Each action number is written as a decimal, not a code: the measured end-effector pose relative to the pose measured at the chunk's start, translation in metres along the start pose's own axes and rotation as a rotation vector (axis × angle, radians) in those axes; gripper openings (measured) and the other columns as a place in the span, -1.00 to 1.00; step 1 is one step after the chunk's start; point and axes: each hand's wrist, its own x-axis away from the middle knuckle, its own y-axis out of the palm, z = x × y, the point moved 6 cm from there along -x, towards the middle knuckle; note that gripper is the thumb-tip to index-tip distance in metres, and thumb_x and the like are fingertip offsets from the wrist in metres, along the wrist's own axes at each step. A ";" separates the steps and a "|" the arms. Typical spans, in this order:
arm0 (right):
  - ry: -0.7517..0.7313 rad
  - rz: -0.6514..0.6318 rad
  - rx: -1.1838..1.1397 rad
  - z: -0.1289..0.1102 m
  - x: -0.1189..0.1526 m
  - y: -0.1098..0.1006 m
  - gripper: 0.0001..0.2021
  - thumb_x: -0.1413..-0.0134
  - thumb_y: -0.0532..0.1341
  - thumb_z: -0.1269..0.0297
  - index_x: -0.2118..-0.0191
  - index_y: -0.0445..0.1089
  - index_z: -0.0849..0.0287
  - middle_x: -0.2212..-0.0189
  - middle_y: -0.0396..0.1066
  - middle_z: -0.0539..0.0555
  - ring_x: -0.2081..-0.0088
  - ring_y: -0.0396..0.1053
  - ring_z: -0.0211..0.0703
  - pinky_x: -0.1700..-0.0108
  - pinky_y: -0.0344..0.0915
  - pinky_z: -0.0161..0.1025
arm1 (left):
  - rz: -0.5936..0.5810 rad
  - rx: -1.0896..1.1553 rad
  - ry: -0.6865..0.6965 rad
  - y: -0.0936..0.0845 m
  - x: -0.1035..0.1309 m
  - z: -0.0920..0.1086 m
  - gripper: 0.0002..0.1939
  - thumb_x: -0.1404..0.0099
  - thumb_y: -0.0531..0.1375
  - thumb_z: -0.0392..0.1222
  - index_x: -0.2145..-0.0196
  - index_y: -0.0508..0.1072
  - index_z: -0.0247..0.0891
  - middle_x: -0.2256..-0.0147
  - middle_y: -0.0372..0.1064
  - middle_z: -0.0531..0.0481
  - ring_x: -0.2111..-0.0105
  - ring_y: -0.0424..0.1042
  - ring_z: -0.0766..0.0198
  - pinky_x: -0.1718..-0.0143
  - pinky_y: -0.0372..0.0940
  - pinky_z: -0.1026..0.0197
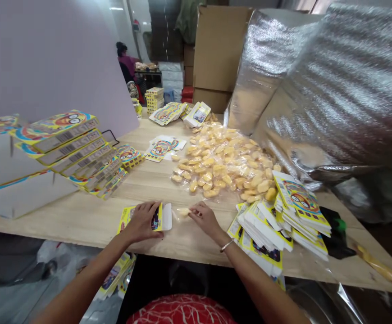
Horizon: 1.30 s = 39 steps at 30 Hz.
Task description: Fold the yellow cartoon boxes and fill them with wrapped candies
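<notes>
My left hand (143,222) lies over a yellow printed carton (157,218) on the table, its fingers and thumb gripping the long sides. The carton's white end flap (166,216) stands out to the right, toward my other hand. Just right of that flap, my right hand (204,218) pinches a small yellow piece in a clear wrapper (183,212) between thumb and fingertips. Behind my hands spreads a large heap of the same wrapped yellow pieces (223,157). What these pieces are I cannot tell.
Flat unfolded cartons (266,225) are piled at the right, beside a black object with a green part (339,225). Stacked cartons (70,148) stand at the left. Silvery foil sheeting (344,90) rises behind the heap. A person (127,63) sits in the far background.
</notes>
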 end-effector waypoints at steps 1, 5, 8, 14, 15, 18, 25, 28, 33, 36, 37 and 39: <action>0.022 0.022 0.022 -0.004 -0.002 0.002 -0.85 -0.20 0.16 0.34 0.14 0.42 0.17 0.24 0.35 0.06 0.31 0.37 -0.27 0.21 0.31 -0.32 | 0.001 -0.003 -0.004 0.000 0.001 0.000 0.11 0.19 0.34 0.23 -0.25 0.05 -0.24 -0.14 0.20 -0.26 -0.12 0.18 -0.12 -0.15 0.00 -0.11; 0.022 -0.024 0.190 -0.033 -0.008 0.021 -0.85 -0.17 0.13 0.47 0.28 0.44 0.19 0.21 0.34 0.13 0.19 0.34 -0.18 0.14 0.27 -0.28 | -0.005 -0.009 -0.004 -0.002 0.003 -0.001 0.11 0.16 0.33 0.26 -0.26 0.01 -0.21 -0.14 0.18 -0.25 -0.11 0.18 -0.11 -0.14 0.00 -0.09; 0.004 -0.096 0.190 -0.055 -0.009 0.042 -0.87 -0.12 0.16 0.47 0.35 0.45 0.20 0.24 0.37 0.12 0.23 0.33 -0.19 0.20 0.25 -0.31 | -0.007 -0.006 0.020 -0.001 0.003 0.000 0.10 0.14 0.32 0.26 -0.26 0.02 -0.23 -0.13 0.19 -0.24 -0.11 0.17 -0.10 -0.14 -0.01 -0.07; 0.011 -0.195 0.195 -0.055 -0.035 0.044 -0.91 -0.05 0.24 0.29 0.42 0.46 0.14 0.48 0.40 -0.07 0.40 0.31 -0.27 0.33 0.21 -0.40 | -0.008 0.013 0.069 -0.002 0.003 0.001 0.09 0.15 0.32 0.24 -0.25 0.04 -0.21 -0.13 0.20 -0.24 -0.12 0.17 -0.10 -0.14 -0.01 -0.07; 0.064 -0.132 0.226 -0.045 -0.044 0.032 -0.86 -0.14 0.16 0.29 0.34 0.46 0.16 0.41 0.42 -0.01 0.34 0.33 -0.23 0.28 0.22 -0.35 | -0.009 0.015 0.071 -0.003 0.003 0.001 0.09 0.15 0.32 0.25 -0.25 0.04 -0.21 -0.12 0.21 -0.24 -0.11 0.18 -0.11 -0.14 -0.01 -0.07; 0.221 0.077 0.326 -0.014 -0.070 -0.004 -0.74 -0.24 0.03 0.30 0.07 0.37 0.28 0.11 0.35 0.26 0.09 0.28 -0.02 0.11 0.22 -0.17 | -0.007 0.017 0.070 -0.003 0.004 0.001 0.08 0.16 0.32 0.27 -0.25 0.06 -0.18 -0.13 0.21 -0.23 -0.11 0.18 -0.11 -0.15 -0.03 -0.08; 0.222 0.146 0.384 -0.007 -0.049 -0.003 -0.86 -0.14 0.11 0.38 0.19 0.36 0.22 0.17 0.30 0.17 0.17 0.31 -0.10 0.13 0.25 -0.25 | 0.009 0.022 0.076 -0.004 0.004 -0.001 0.08 0.18 0.33 0.26 -0.23 0.09 -0.21 -0.12 0.21 -0.22 -0.10 0.18 -0.11 -0.14 -0.01 -0.06; 0.160 0.135 0.324 -0.017 -0.009 0.007 -0.86 -0.12 0.11 0.41 0.20 0.35 0.19 0.20 0.31 0.12 0.21 0.33 -0.15 0.14 0.28 -0.27 | 0.015 0.026 0.082 -0.003 0.005 -0.002 0.08 0.18 0.33 0.26 -0.23 0.10 -0.24 -0.12 0.21 -0.23 -0.09 0.18 -0.10 -0.14 -0.01 -0.06; -0.271 -0.080 0.047 -0.049 0.024 0.034 -0.71 -0.02 0.13 0.55 0.14 0.39 0.13 0.07 0.39 0.08 0.03 0.30 -0.16 -0.04 0.25 -0.24 | 0.012 0.023 0.095 -0.003 0.005 -0.001 0.05 0.15 0.31 0.32 -0.21 0.13 -0.23 -0.12 0.20 -0.24 -0.10 0.17 -0.11 -0.14 -0.02 -0.07; -0.456 -0.149 0.077 -0.065 0.017 0.051 -0.63 -0.07 0.09 0.58 0.03 0.38 0.16 -0.03 0.37 0.11 -0.05 0.26 -0.12 -0.14 0.18 -0.15 | 0.010 0.019 0.107 -0.004 0.006 0.000 0.04 0.14 0.31 0.32 -0.20 0.13 -0.23 -0.12 0.19 -0.25 -0.10 0.17 -0.11 -0.13 -0.01 -0.06; -0.509 -0.168 0.080 -0.070 0.014 0.057 -0.63 -0.08 0.08 0.58 0.02 0.39 0.16 -0.05 0.37 0.12 -0.07 0.25 -0.12 -0.16 0.16 -0.13 | 0.011 0.018 0.111 -0.004 0.006 0.000 0.04 0.15 0.31 0.32 -0.21 0.13 -0.22 -0.11 0.20 -0.24 -0.09 0.17 -0.10 -0.13 -0.01 -0.06; -0.578 -0.183 0.058 -0.079 0.009 0.065 -0.65 -0.11 0.05 0.58 0.06 0.40 0.17 -0.02 0.38 0.12 -0.06 0.26 -0.14 -0.17 0.16 -0.14 | 0.014 0.019 0.117 -0.005 0.006 0.001 0.05 0.16 0.32 0.31 -0.21 0.12 -0.20 -0.11 0.20 -0.22 -0.08 0.19 -0.09 -0.13 0.00 -0.06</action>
